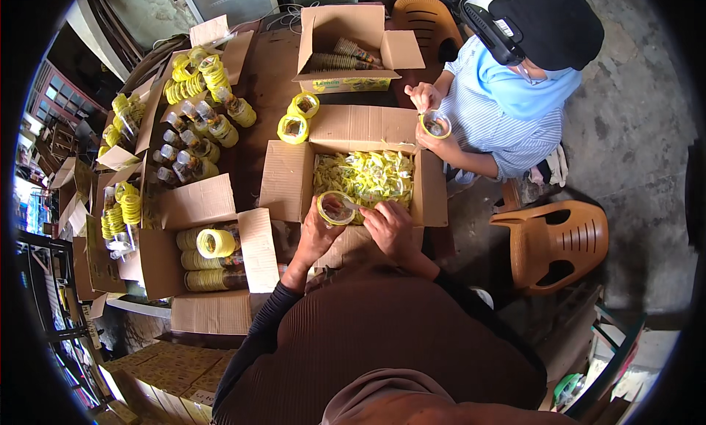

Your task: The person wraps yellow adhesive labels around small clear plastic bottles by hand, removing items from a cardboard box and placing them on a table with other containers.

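My left hand (321,232) is wrapped round a clear plastic cup (336,209) with a yellow rim, its mouth facing up. Closed at the cup's right side, my right hand (390,230) pinches a small pale piece (354,206) that reaches over the rim; its kind is too small to tell. Both hands are above the near edge of an open cardboard box (285,176) filled with small yellow packets (360,176). Two short yellow-rimmed cup stacks, a front stack (293,129) and a back stack (303,105), stand at that box's far left corner.
Across the box on the right, a person (507,101) holds a similar cup (435,124). Stacked cups fill a box (342,79) at the back and another box (209,311) at the left. More cup stacks (195,142) crowd the far left. An orange plastic chair (555,247) stands at the right.
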A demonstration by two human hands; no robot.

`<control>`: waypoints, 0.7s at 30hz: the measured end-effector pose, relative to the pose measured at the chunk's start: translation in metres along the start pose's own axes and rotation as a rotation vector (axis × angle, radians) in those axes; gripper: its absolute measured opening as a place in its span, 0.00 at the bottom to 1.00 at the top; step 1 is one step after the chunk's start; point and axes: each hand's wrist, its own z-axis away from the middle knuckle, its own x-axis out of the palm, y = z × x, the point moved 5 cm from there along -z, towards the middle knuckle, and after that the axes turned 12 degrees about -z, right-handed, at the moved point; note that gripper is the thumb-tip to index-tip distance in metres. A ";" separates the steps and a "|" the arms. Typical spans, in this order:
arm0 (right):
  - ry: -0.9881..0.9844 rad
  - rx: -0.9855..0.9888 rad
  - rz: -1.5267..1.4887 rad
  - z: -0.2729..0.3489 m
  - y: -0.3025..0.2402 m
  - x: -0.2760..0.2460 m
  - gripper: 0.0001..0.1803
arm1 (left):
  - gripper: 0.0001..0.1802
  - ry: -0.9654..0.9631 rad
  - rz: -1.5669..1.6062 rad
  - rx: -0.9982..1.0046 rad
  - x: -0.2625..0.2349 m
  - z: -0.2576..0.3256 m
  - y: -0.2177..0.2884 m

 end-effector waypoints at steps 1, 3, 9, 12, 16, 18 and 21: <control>0.013 0.020 0.006 0.001 0.000 0.004 0.11 | 0.28 -0.001 0.001 0.001 0.002 0.001 -0.004; 0.045 0.067 -0.057 0.000 -0.001 0.010 0.10 | 0.28 0.052 -0.048 0.018 0.004 0.003 -0.015; 0.235 0.417 -0.559 0.009 0.042 0.026 0.07 | 0.28 -0.053 0.312 -0.083 0.021 0.010 -0.015; 0.254 0.420 -0.569 0.005 0.034 0.012 0.08 | 0.27 -0.062 0.458 -0.151 0.021 0.010 -0.014; 0.221 0.332 -0.492 0.007 0.008 -0.004 0.10 | 0.26 -0.052 0.548 -0.218 0.018 0.010 -0.015; 0.175 0.247 -0.397 0.007 0.002 -0.002 0.11 | 0.26 -0.063 0.572 -0.231 0.018 0.011 -0.013; 0.132 0.230 -0.294 0.005 0.009 0.003 0.11 | 0.27 -0.106 0.564 -0.217 0.022 0.012 -0.015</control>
